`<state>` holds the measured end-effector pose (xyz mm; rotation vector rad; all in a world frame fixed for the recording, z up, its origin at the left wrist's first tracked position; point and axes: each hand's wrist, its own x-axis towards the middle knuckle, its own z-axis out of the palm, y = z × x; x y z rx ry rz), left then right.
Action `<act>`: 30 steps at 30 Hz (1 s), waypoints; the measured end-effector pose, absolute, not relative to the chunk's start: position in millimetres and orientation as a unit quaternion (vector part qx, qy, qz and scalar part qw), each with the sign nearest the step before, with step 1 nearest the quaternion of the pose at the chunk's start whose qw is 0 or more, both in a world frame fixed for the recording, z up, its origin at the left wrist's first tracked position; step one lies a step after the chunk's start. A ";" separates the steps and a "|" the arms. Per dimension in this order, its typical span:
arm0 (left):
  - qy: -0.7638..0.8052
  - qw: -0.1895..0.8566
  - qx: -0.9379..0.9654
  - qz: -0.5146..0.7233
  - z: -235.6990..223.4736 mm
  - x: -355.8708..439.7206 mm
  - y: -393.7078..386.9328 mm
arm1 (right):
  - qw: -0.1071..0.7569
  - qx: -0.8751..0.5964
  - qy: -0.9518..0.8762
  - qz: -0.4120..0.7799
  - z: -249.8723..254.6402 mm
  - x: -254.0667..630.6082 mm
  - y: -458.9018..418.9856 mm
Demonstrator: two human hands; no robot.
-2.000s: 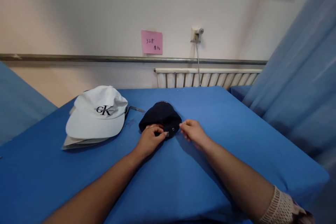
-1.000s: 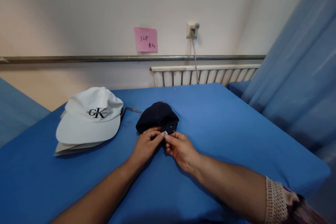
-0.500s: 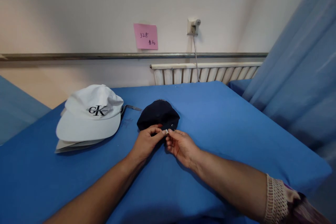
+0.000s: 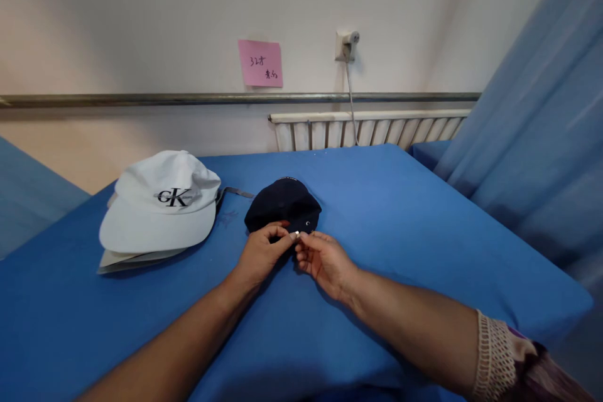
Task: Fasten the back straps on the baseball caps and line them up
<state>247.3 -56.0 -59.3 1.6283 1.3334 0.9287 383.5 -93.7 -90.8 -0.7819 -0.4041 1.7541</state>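
A dark navy cap (image 4: 282, 204) lies in the middle of the blue-covered table (image 4: 405, 226). My left hand (image 4: 261, 254) and my right hand (image 4: 325, 260) meet at the cap's near edge. Both pinch a small light piece, a tag or strap end (image 4: 297, 234), between thumb and fingertips. The fingers of both hands are closed on it. A white cap with a black "CK" logo (image 4: 160, 204) rests to the left, on top of greyish caps stacked beneath it.
A white radiator (image 4: 367, 129) and a metal rail (image 4: 141, 99) run along the wall behind the table. A pink note (image 4: 260, 63) and a socket with a cable (image 4: 346, 45) are on the wall. A blue curtain (image 4: 532, 119) hangs at the right.
My right hand came in from the cap's right side to meet my left hand at the cap's near edge. Since then both hands hold the small piece almost still.
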 end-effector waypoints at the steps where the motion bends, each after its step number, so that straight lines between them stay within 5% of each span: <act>1: 0.530 0.405 0.649 0.366 -59.8 246.8 -55.6 | 0.558 -0.334 -0.177 0.739 -91.4 383.1 -94.0; 30: 0.527 0.355 0.691 0.345 -59.9 241.5 -57.6 | 0.566 -0.369 -0.178 0.716 -93.8 383.4 -91.8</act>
